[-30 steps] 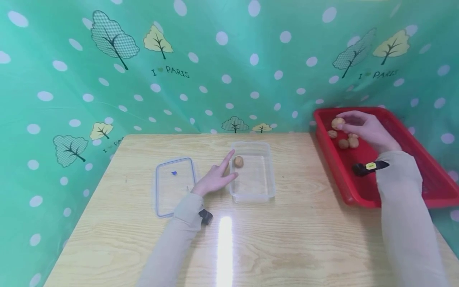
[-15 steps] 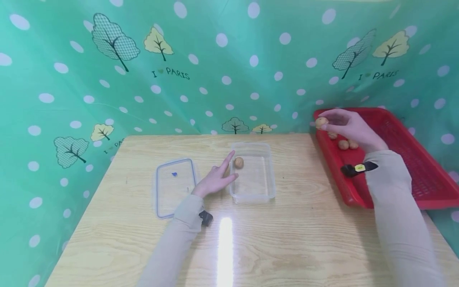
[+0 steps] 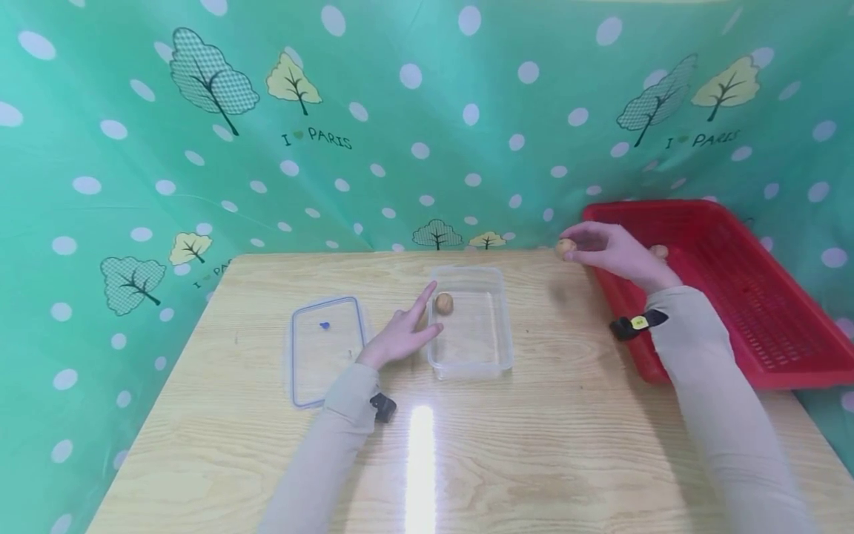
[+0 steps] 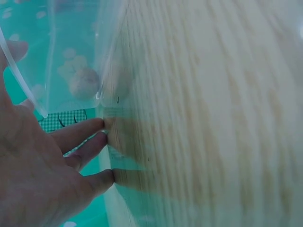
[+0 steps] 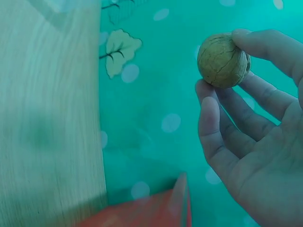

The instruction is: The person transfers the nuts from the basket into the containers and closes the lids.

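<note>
A walnut is pinched between the thumb and fingertips of my right hand, raised over the table just left of the red basket. The right wrist view shows this walnut up close, its ridged shell uncovered on one side. My left hand lies spread at the left wall of a clear plastic container, with its thumb and index finger at the rim. Other fingers of that hand touch the tabletop in the left wrist view. One walnut sits inside the container near its left wall.
A clear lid with a blue edge lies left of the container. Another walnut shows in the basket behind my right hand; my arm hides part of the basket. A green patterned cloth hangs behind the wooden table.
My right hand has carried the walnut leftward out of the red basket, past its left rim and over the table. My left hand has stayed at the container.
</note>
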Available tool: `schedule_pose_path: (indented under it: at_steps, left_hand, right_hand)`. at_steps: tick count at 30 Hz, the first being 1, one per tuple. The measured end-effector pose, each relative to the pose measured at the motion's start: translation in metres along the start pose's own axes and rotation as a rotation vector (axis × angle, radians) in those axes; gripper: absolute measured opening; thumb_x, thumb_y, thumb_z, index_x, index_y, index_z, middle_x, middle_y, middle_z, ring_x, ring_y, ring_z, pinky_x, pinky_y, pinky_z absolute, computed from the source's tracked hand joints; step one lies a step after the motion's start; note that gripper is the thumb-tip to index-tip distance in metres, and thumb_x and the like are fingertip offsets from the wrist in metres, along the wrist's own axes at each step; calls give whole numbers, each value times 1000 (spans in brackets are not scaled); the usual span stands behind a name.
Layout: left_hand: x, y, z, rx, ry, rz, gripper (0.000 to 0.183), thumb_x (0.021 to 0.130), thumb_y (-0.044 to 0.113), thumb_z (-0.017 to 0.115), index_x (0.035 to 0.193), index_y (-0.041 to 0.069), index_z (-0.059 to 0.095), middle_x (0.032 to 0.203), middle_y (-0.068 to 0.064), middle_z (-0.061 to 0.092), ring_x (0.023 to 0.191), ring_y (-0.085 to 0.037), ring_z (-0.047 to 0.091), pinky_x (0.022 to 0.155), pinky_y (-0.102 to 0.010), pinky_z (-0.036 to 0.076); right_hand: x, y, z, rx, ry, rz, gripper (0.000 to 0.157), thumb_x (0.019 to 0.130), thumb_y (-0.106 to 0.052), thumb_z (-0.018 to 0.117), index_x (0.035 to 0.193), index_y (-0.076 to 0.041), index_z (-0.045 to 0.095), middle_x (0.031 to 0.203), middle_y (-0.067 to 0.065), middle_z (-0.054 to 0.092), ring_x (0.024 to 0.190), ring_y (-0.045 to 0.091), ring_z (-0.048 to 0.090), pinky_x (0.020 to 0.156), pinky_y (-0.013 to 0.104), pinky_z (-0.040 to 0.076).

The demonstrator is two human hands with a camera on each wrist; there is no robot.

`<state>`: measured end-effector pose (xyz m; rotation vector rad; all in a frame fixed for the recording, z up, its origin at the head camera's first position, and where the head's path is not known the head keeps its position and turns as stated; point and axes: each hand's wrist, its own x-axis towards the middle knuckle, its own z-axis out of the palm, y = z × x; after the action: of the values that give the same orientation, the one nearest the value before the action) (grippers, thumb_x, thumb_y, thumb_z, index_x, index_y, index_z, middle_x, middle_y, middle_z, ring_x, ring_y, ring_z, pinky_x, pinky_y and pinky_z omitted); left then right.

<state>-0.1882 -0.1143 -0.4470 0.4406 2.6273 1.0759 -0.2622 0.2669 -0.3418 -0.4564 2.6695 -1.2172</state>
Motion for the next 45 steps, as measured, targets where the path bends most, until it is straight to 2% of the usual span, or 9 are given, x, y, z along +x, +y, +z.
schedule_pose_path:
  at_steps: [7, 10, 13, 16, 21, 26, 29, 37, 45]
  left_hand:
    - [1, 1, 0, -19, -1, 27, 77, 99, 38, 50, 156, 31, 0, 151, -20, 30, 134, -55, 19, 108, -67, 6]
    - [1, 2, -1, -24, 8, 32, 78, 98, 38, 53, 157, 28, 2, 149, -22, 32, 134, -52, 25, 106, -69, 12]
    - [1, 2, -4, -22, 33, 50, 79, 97, 34, 56, 157, 25, 6, 148, -25, 32, 133, -46, 33, 104, -69, 21]
    - [1, 4, -5, -14, 55, 73, 81, 95, 31, 60, 157, 24, 8, 149, -26, 30, 131, -42, 39, 105, -63, 28]
    - [-1, 6, -6, -31, 69, 86, 81, 94, 30, 62, 157, 25, 10, 148, -26, 34, 130, -42, 41, 106, -58, 30]
    - [-2, 7, -5, -66, 71, 54, 81, 94, 32, 63, 156, 28, 12, 142, -30, 41, 126, -41, 46, 105, -60, 31]
    - [-3, 7, -6, -70, 71, 44, 81, 93, 32, 63, 156, 26, 13, 139, -31, 43, 125, -40, 48, 104, -62, 31]
    - [-4, 8, -9, -75, 61, 21, 82, 92, 35, 64, 156, 29, 14, 135, -30, 48, 124, -40, 49, 102, -64, 32]
    - [-3, 8, -6, -80, 55, 11, 82, 92, 35, 64, 156, 32, 12, 136, -28, 48, 124, -40, 48, 104, -63, 30]
  right_hand:
    - [1, -8, 21, 15, -54, -111, 41, 89, -18, 71, 127, -6, 60, 120, 10, 61, 109, 25, 54, 87, 34, 49]
    - [2, -10, 31, 32, -70, -140, 40, 89, -16, 71, 126, -5, 61, 119, 10, 62, 108, 24, 55, 87, 32, 50]
    - [3, -15, 41, 37, -91, -151, 43, 88, -18, 72, 127, -5, 61, 119, 9, 63, 108, 25, 55, 87, 34, 50]
    - [5, -17, 52, 61, -118, -181, 44, 88, -17, 72, 128, -4, 60, 119, 10, 62, 109, 26, 54, 89, 39, 50]
    - [10, -16, 74, 118, -127, -238, 41, 88, -12, 72, 126, 0, 61, 119, 14, 61, 108, 28, 56, 93, 46, 48]
    - [14, -15, 90, 151, -113, -205, 41, 87, -13, 72, 125, -2, 62, 121, 13, 62, 107, 28, 58, 92, 46, 49]
    - [16, -17, 97, 179, -121, -187, 42, 87, -14, 73, 125, -2, 61, 122, 13, 61, 108, 28, 57, 92, 45, 49]
    - [22, -23, 111, 212, -141, -211, 43, 87, -11, 72, 125, 1, 60, 122, 15, 61, 109, 29, 56, 94, 46, 48]
    - [15, -45, 116, 215, -150, -206, 41, 87, 0, 67, 126, 8, 57, 123, 23, 59, 108, 36, 56, 97, 49, 45]
